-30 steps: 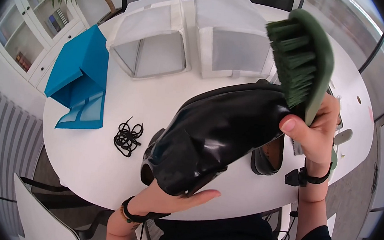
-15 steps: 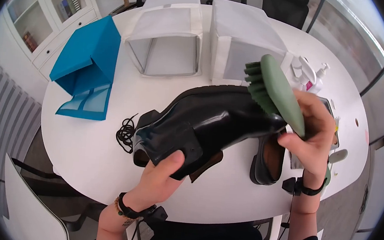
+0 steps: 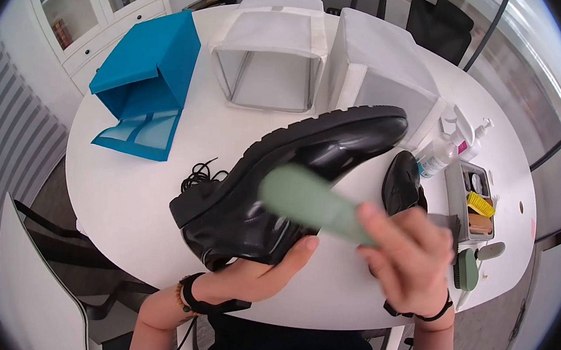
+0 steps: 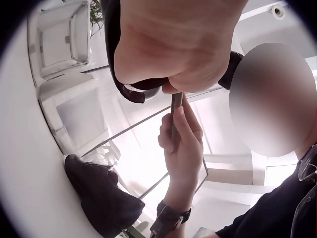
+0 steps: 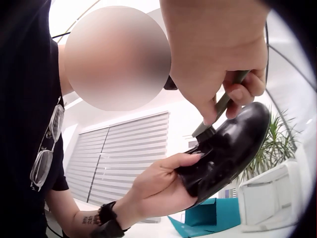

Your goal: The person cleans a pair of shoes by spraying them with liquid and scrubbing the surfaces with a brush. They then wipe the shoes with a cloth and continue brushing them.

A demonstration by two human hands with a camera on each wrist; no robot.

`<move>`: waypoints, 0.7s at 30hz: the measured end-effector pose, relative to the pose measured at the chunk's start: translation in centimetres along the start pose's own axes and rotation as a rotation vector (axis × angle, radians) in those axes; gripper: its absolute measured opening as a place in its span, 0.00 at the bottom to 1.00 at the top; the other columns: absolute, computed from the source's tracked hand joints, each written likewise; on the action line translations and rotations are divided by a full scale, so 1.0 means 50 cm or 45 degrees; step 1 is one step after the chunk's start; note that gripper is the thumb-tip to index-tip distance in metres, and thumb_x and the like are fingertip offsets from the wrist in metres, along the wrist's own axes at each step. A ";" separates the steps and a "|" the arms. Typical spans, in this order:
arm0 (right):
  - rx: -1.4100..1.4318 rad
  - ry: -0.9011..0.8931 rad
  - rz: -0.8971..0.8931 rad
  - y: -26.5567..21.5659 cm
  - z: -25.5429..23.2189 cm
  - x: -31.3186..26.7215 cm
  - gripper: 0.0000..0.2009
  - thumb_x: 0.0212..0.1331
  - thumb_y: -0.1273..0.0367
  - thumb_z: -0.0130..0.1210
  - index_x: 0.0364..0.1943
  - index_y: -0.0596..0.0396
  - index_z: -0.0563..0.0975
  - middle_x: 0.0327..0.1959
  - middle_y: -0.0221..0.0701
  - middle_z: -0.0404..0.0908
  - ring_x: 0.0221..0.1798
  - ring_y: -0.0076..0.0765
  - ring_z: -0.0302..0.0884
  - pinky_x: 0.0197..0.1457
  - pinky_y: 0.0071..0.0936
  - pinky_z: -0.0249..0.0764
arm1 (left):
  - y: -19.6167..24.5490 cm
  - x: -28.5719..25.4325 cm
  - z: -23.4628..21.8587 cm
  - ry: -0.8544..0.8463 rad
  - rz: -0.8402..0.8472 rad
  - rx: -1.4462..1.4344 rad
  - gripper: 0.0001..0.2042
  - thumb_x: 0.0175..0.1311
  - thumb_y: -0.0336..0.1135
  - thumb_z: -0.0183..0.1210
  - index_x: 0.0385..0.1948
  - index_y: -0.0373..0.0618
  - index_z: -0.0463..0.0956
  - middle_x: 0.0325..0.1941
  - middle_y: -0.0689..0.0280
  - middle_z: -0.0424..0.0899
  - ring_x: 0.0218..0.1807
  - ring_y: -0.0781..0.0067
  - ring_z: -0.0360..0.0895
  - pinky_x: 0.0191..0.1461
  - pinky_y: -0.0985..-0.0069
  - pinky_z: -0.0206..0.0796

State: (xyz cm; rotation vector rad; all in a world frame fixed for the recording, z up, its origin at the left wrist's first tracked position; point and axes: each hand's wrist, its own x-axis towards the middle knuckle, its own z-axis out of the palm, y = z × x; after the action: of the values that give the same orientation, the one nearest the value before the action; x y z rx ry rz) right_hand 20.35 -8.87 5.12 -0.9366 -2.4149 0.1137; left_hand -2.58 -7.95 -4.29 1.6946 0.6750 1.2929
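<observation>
A black leather shoe (image 3: 358, 142) is held up over the table, tilted, with its ridged sole facing up and away. My left hand (image 3: 257, 279) grips it near its opening, thumb along the side; the other fingers are hidden in the head view. My right hand (image 3: 414, 259) holds a green shoe brush (image 3: 312, 201), blurred in the head view, across the side of the shoe. In the right wrist view the brush's bristles (image 5: 204, 134) are right at the shoe's upper, close to the left thumb. Another black shoe (image 3: 401, 180) stands on the table behind the right hand.
Black laces (image 3: 201, 175) lie left of the held shoe. To the right are spray bottles (image 3: 438, 153), a grey caddy (image 3: 456, 185) with a yellow brush (image 3: 480, 205), and another green brush (image 3: 466, 270). A blue box (image 3: 147, 54) and two white boxes (image 3: 270, 32) stand behind.
The shoe has tipped so its sole faces up, toe raised to the right. My right hand and the brush have moved from the toe down and left to the shoe's side.
</observation>
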 end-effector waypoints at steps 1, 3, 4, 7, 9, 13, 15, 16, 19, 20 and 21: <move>-0.069 0.218 0.075 0.010 -0.003 -0.001 0.31 0.51 0.78 0.65 0.65 0.59 0.76 0.25 0.30 0.67 0.23 0.34 0.66 0.27 0.29 0.67 | 0.015 0.006 -0.005 -0.025 0.018 0.166 0.18 0.72 0.29 0.58 0.60 0.33 0.72 0.54 0.59 0.81 0.56 0.65 0.77 0.63 0.65 0.66; -0.186 0.487 0.271 0.014 -0.010 0.000 0.31 0.51 0.79 0.65 0.65 0.60 0.77 0.25 0.30 0.68 0.23 0.33 0.65 0.26 0.27 0.66 | 0.040 0.009 -0.011 -0.087 -0.064 0.298 0.17 0.70 0.32 0.61 0.56 0.34 0.76 0.49 0.58 0.83 0.54 0.62 0.79 0.63 0.64 0.67; -0.166 0.514 0.252 0.020 -0.010 0.001 0.30 0.50 0.79 0.64 0.64 0.60 0.78 0.25 0.30 0.68 0.22 0.32 0.64 0.24 0.28 0.64 | 0.039 0.009 -0.010 -0.087 -0.062 0.296 0.17 0.70 0.32 0.61 0.56 0.34 0.76 0.49 0.58 0.83 0.54 0.62 0.79 0.63 0.64 0.67; -0.001 0.297 -0.144 0.020 0.028 -0.003 0.31 0.45 0.75 0.68 0.62 0.56 0.80 0.23 0.25 0.63 0.19 0.27 0.60 0.18 0.27 0.58 | 0.013 -0.009 -0.010 -0.118 0.025 0.479 0.17 0.70 0.31 0.61 0.57 0.33 0.76 0.50 0.58 0.84 0.54 0.61 0.79 0.64 0.63 0.67; -0.026 0.049 -0.208 -0.020 0.047 -0.017 0.30 0.44 0.72 0.69 0.59 0.57 0.82 0.26 0.27 0.68 0.21 0.29 0.64 0.21 0.28 0.62 | -0.020 -0.030 -0.012 -0.179 0.245 0.365 0.17 0.69 0.30 0.60 0.57 0.34 0.77 0.50 0.59 0.84 0.53 0.61 0.80 0.64 0.63 0.67; -0.157 0.347 -0.085 0.002 0.036 -0.009 0.33 0.41 0.75 0.69 0.61 0.56 0.81 0.23 0.24 0.62 0.18 0.23 0.60 0.17 0.26 0.57 | 0.008 -0.005 -0.003 -0.145 0.004 0.407 0.14 0.68 0.29 0.61 0.53 0.34 0.79 0.49 0.58 0.85 0.50 0.59 0.82 0.59 0.63 0.71; -0.169 0.451 0.112 0.009 0.015 -0.002 0.33 0.43 0.79 0.67 0.62 0.60 0.79 0.23 0.27 0.66 0.19 0.27 0.65 0.18 0.27 0.60 | 0.007 0.001 0.000 -0.072 0.084 0.456 0.15 0.68 0.29 0.61 0.54 0.35 0.79 0.49 0.57 0.85 0.51 0.60 0.82 0.59 0.64 0.71; -0.172 0.475 0.192 0.010 0.011 -0.002 0.33 0.43 0.79 0.66 0.62 0.61 0.78 0.24 0.29 0.67 0.20 0.29 0.66 0.18 0.28 0.61 | 0.008 0.004 -0.001 -0.012 0.160 0.504 0.15 0.68 0.30 0.62 0.54 0.35 0.78 0.49 0.57 0.85 0.51 0.60 0.82 0.59 0.64 0.71; -0.033 0.126 -0.076 -0.013 0.040 -0.017 0.32 0.46 0.80 0.64 0.63 0.60 0.78 0.25 0.30 0.69 0.22 0.31 0.67 0.23 0.28 0.65 | -0.039 -0.033 -0.005 -0.067 0.255 0.553 0.16 0.70 0.32 0.61 0.55 0.35 0.78 0.49 0.56 0.85 0.51 0.60 0.82 0.59 0.64 0.71; 0.009 -0.073 -0.129 -0.035 0.049 -0.022 0.30 0.50 0.80 0.62 0.63 0.61 0.77 0.25 0.31 0.71 0.26 0.35 0.71 0.29 0.30 0.69 | -0.034 -0.027 -0.005 -0.118 0.310 0.520 0.16 0.70 0.32 0.60 0.55 0.34 0.78 0.49 0.57 0.85 0.51 0.61 0.82 0.60 0.64 0.72; 0.009 -0.073 -0.129 -0.042 0.048 -0.022 0.30 0.50 0.80 0.62 0.63 0.61 0.77 0.25 0.31 0.71 0.26 0.35 0.71 0.29 0.30 0.69 | 0.009 -0.003 0.007 -0.066 -0.224 0.425 0.17 0.69 0.32 0.61 0.56 0.33 0.77 0.50 0.58 0.85 0.54 0.63 0.82 0.61 0.64 0.72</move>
State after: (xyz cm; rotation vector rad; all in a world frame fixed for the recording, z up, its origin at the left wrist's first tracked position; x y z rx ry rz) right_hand 18.52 -10.88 3.12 -0.8163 -2.5078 0.1134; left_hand -2.36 -8.40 -3.97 1.8773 1.0296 1.0521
